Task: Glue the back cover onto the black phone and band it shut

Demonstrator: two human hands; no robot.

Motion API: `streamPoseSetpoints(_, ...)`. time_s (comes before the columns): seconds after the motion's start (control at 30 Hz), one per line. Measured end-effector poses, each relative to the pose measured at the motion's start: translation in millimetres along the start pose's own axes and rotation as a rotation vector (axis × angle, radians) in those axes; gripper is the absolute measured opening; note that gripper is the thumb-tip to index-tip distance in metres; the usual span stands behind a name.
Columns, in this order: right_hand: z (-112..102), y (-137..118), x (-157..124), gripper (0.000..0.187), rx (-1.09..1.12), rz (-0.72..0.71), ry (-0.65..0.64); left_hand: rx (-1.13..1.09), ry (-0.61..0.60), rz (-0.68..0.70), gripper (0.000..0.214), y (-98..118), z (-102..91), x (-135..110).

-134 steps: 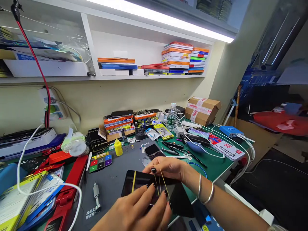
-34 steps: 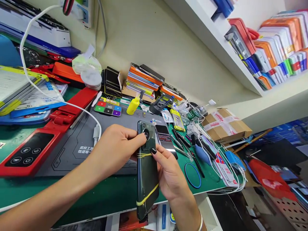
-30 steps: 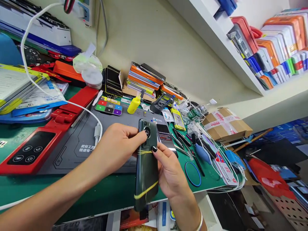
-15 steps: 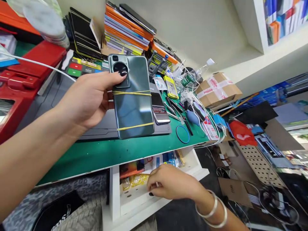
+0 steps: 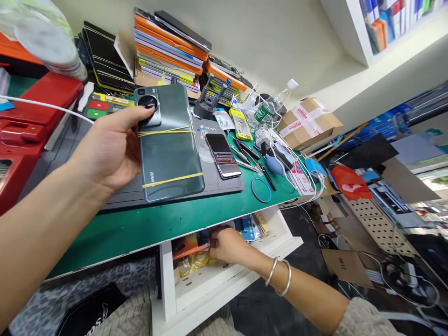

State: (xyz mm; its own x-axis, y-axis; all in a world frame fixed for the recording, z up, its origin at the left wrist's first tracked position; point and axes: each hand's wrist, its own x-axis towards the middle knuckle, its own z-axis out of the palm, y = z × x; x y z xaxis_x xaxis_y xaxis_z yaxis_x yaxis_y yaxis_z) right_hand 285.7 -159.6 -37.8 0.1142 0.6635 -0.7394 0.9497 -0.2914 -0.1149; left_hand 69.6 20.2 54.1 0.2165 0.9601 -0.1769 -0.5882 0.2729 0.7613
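Observation:
My left hand (image 5: pixel 105 149) grips a dark green phone (image 5: pixel 168 144), back side up, above the grey work mat (image 5: pixel 224 184). Two yellow rubber bands are stretched across the phone, one below its round camera, one near its lower end. My right hand (image 5: pixel 226 243) reaches into the open white drawer (image 5: pixel 224 284) under the green table top, its fingers curled among packets there; what they hold is hidden. Two bangles sit on that wrist.
A second phone (image 5: pixel 223 155) lies screen up on the mat. Tweezers, a blue blower, cables and a blue ring (image 5: pixel 261 190) lie to the right. Stacked phone boxes (image 5: pixel 168 44), a water bottle (image 5: pixel 269 105) and a cardboard box (image 5: pixel 308 123) line the back wall. A red device (image 5: pixel 21 140) is at left.
Both hands had been on the banded phone. My right hand let go and went down into the drawer, deeper now. My left hand turned the phone back side up and holds it alone.

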Motion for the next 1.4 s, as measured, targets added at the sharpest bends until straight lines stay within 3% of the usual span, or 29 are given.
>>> streamPoseSetpoints(0.23, -14, 17, -26, 0.011, 0.514, -0.051, 0.072, -0.133, 0.0, -0.11, 0.03, 1, 7.5, -7)
streamPoseSetpoints(0.4, -24, 24, -35, 0.028, 1.062, -0.165, -0.091, -0.122, 0.001, -0.298, 0.024, -7, 10.0, -12)
streamPoseSetpoints(0.57, -31, 34, -28, 0.043, 1.305, -0.343, -0.155, -0.071, -0.021, -0.353, 0.026, -16, 7.5, -14)
streamPoseSetpoints(0.67, -48, 35, -35, 0.047, 1.433, -0.511, -0.021, -0.032, -0.112, -0.35, 0.04, -19, 6.2, -17)
streamPoseSetpoints(0.77, -74, 30, -53, 0.032, 1.564, -0.679, 0.161, 0.025, -0.182, -0.319, 0.049, -20, 6.4, -20)
streamPoseSetpoints(0.83, -90, 26, -67, 0.027, 1.719, -0.67, 0.141, 0.08, -0.217, -0.284, 0.051, -19, 8.1, -24)
streamPoseSetpoints(0.9, -104, 22, -76, 0.035, 1.795, -0.679, 0.111, 0.131, -0.243, -0.249, 0.05, -15, 10.7, -30)
streamPoseSetpoints(0.97, -117, 19, -78, 0.043, 1.696, -0.741, 0.112, 0.237, -0.271, -0.21, 0.047, -12, 12.7, -36)
streamPoseSetpoints(1.07, -144, 8, -76, 0.048, 1.264, -0.859, 0.209, 0.516, -0.349, -0.05, 0.041, -10, 11.9, -43)
streamPoseSetpoints(1.17, -180, -13, -80, 0.093, 0.765, -1.045, 0.39, 0.713, -0.487, 0.14, 0.034, -14, 9.6, -45)
streamPoseSetpoints(1.2, -191, -23, -83, 0.093, 0.597, -1.07, 0.45, 0.744, -0.538, 0.193, 0.032, -16, 9.7, -46)
streamPoseSetpoints(1.23, -201, -34, -86, 0.091, 0.416, -1.119, 0.516, 0.766, -0.594, 0.25, 0.031, -18, 10.3, -47)
streamPoseSetpoints(1.3, -215, -55, -91, 0.066, 0.144, -1.142, 0.638, 0.816, -0.665, 0.35, 0.034, -19, 12.6, -50)
streamPoseSetpoints(1.4, -224, -78, -90, 0.027, -0.034, -1.157, 0.631, 0.931, -0.678, 0.429, 0.041, -18, 15.5, -54)
